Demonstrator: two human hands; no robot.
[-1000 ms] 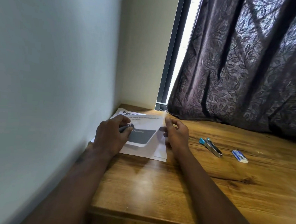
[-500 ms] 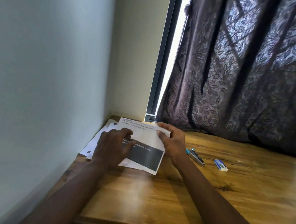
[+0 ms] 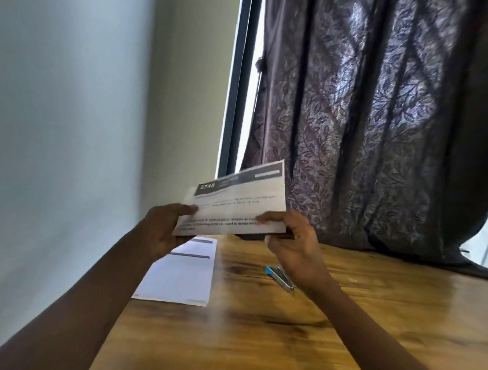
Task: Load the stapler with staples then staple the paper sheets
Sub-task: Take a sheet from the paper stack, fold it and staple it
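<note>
Both hands hold printed paper sheets up above the wooden table. My left hand pinches their left edge with the thumb on top. My right hand pinches the right edge. Another white sheet lies flat on the table below, near the wall. A small stapler with a blue end lies on the table under my right wrist, partly hidden by it. The staple box is hidden from view.
A pale wall runs close along the left side of the table. A dark patterned curtain hangs at the back and drapes onto the table's far edge. A window frame stands in the corner.
The sheets that both hands pressed on the table are now lifted into the air between them. One sheet stayed flat on the table. The view has tilted up and shifted.
</note>
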